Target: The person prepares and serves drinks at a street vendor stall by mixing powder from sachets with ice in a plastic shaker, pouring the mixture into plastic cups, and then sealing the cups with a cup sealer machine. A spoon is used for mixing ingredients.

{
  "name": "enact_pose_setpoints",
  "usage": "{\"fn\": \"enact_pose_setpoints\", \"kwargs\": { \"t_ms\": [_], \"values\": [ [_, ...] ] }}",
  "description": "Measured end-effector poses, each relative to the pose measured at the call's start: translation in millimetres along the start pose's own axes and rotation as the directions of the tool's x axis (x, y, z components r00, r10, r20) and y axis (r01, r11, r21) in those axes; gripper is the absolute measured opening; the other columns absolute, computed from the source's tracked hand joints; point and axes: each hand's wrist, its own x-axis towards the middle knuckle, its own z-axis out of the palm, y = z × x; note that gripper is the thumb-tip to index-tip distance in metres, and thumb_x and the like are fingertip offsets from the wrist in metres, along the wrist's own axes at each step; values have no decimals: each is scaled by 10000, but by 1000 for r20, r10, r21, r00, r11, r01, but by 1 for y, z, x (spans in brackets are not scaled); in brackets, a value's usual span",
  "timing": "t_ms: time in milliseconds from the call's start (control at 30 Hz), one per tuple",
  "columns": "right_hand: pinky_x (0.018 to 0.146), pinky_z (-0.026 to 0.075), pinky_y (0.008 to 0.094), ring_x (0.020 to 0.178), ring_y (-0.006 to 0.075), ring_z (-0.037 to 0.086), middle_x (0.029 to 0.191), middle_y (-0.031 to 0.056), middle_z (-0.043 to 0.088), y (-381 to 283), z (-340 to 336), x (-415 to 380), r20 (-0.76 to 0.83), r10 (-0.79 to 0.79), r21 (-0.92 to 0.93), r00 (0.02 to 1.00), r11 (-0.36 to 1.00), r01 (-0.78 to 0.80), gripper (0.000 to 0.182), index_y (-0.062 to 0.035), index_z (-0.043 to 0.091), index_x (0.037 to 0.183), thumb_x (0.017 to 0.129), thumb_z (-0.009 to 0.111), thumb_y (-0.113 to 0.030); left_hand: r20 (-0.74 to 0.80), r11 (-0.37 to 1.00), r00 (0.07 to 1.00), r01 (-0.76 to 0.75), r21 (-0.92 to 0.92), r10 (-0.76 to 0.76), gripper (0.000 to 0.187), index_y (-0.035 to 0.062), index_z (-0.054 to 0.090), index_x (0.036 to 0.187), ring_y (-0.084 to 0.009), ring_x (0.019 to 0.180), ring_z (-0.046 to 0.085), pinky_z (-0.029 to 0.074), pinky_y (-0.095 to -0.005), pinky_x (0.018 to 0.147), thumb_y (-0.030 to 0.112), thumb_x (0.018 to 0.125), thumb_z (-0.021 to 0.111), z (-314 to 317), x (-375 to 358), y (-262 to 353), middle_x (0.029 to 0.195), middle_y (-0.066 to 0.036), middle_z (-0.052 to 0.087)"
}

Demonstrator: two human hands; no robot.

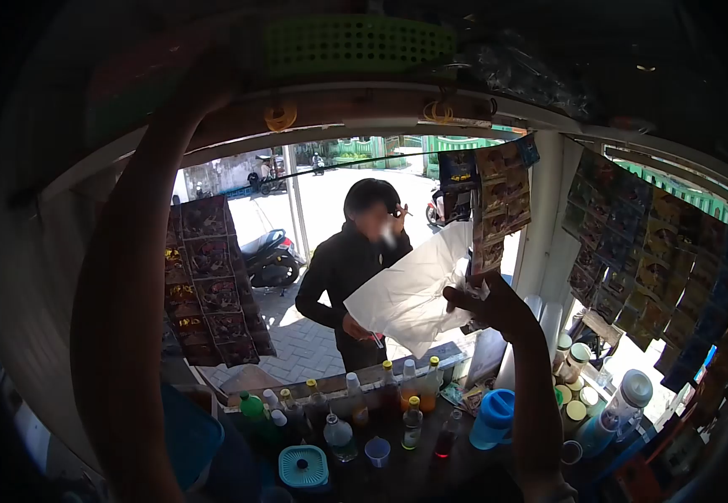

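My right hand (494, 306) is raised over the counter, its fingers closed on one gathered end of a large white creased sheet (418, 293). Whether the sheet is paper or thin plastic, I cannot make out. It fans out to the left, in front of a person (339, 277) in a dark jacket standing outside the opening. My left arm reaches up to the shadowed shelf overhead. There my left hand (211, 88) is near a green perforated basket (360, 40), its fingers lost in the dark.
Bottles (411, 423) with yellow caps, a blue pitcher (494, 417), a lidded blue container (303, 466) and a small cup (377, 453) crowd the counter. Sachet strips (213, 281) hang on the left, more sachets (632, 251) on the right. Jars (576, 360) stand at right.
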Motion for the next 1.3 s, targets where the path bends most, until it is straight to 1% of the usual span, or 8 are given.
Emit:
{"fn": "enact_pose_setpoints", "kwargs": {
  "t_ms": [300,367,533,600,700,967,1033,1300],
  "values": [
    [695,512,396,794,345,658,820,202,651,115,83,8,-301,-182,-114,936,981,154,282,3,561,921,727,732,-111,6,773,917,-339,537,398,196,14,638,1009,-254,813,616,493,-386,794,137,906,526,35,40,-119,889,-157,620],
    [696,502,430,812,390,635,842,214,633,122,100,6,-329,-253,-218,910,958,188,246,5,528,922,718,661,-25,92,931,927,365,1,-363,259,2,621,1061,-290,962,623,485,-398,817,197,906,552,-50,-4,62,1022,-171,648],
    [711,475,418,797,364,611,834,189,588,111,147,-35,-378,-198,-64,904,980,188,191,-10,520,915,743,599,11,-538,991,836,130,4,-108,262,19,615,930,-187,737,624,480,-321,668,278,886,618,-32,-108,57,826,-107,632],
    [706,475,416,788,364,608,832,181,584,107,170,-61,-393,-179,-20,902,982,187,196,-18,523,916,738,597,14,-71,506,688,456,-732,-723,173,62,628,906,-129,745,621,482,-291,647,218,852,680,-42,-200,184,824,-49,649],
    [685,475,408,772,349,607,848,159,588,91,194,-84,-423,-140,54,895,982,179,208,-32,528,916,742,640,-24,782,-80,523,812,-578,-340,303,15,648,967,-149,839,653,511,-297,731,269,822,726,-1,-325,279,869,-90,682],
    [805,469,325,907,231,633,1003,83,657,116,222,-94,-64,-255,165,965,951,263,343,-19,654,1016,713,743,-152,869,-429,371,762,-486,-327,266,-28,660,977,-92,716,612,469,-231,616,197,841,701,79,-432,338,812,-55,672],
    [744,476,273,825,128,626,890,75,683,127,223,-93,264,145,417,953,874,-249,294,10,675,960,783,739,-216,967,-610,248,758,-231,-58,247,-3,677,945,-68,680,593,441,-201,591,205,821,726,75,-441,332,787,-26,663],
    [740,499,278,794,139,635,848,63,657,189,240,-68,376,305,665,875,569,-484,165,-37,609,956,910,610,-196,971,-939,131,311,149,198,244,39,620,1044,-132,743,590,495,-291,679,215,876,645,114,-524,330,830,-20,622]
  ]
}}
